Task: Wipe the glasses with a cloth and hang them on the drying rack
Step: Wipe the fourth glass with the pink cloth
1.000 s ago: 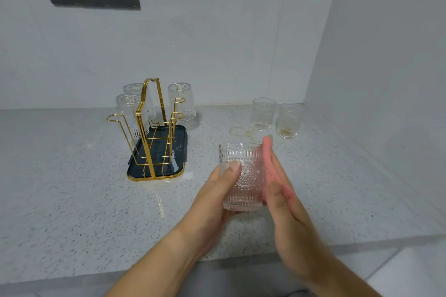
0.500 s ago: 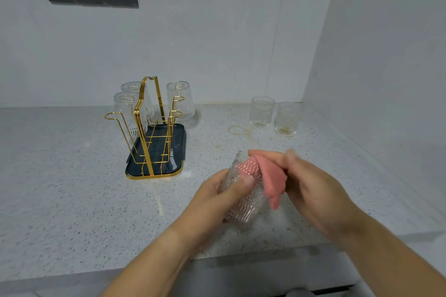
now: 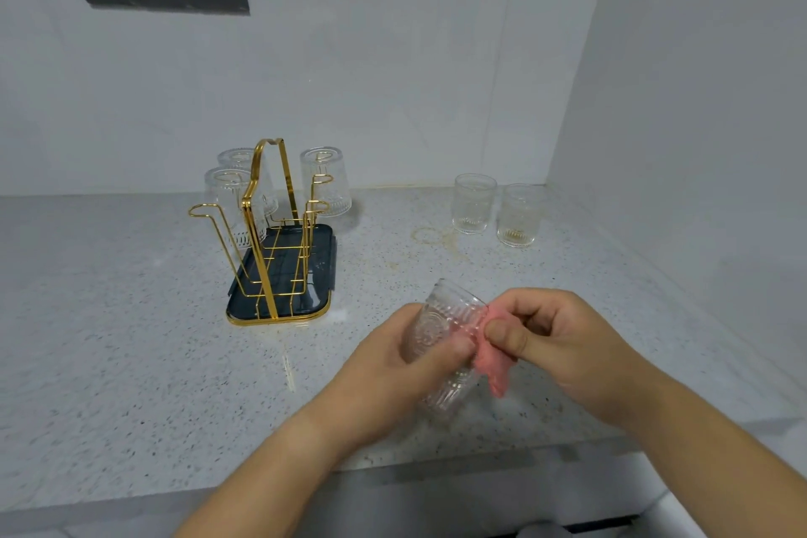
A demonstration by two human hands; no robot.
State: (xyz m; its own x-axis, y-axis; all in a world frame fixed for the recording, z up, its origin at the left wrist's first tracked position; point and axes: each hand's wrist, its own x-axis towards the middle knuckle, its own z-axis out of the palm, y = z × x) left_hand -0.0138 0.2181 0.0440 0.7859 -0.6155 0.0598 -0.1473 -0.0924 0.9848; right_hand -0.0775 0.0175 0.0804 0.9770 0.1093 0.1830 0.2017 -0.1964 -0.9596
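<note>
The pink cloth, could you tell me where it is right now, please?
The pink cloth is low and right of centre in the head view, pinched by the right hand against the glass held by the left hand.

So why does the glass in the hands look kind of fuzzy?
Head view: the held glass is slightly smeared, probably motion blur, and see-through, so the pink cloth and counter show through; the rack looks sharper; wide lens bends the wall edges.

glass (image 3: 441, 345): clear, ribbed, tilted, held above the worktop
cloth (image 3: 493, 363): pink, bunched against its rim
rack (image 3: 270, 232): gold wire, three glasses upturned on it
</note>
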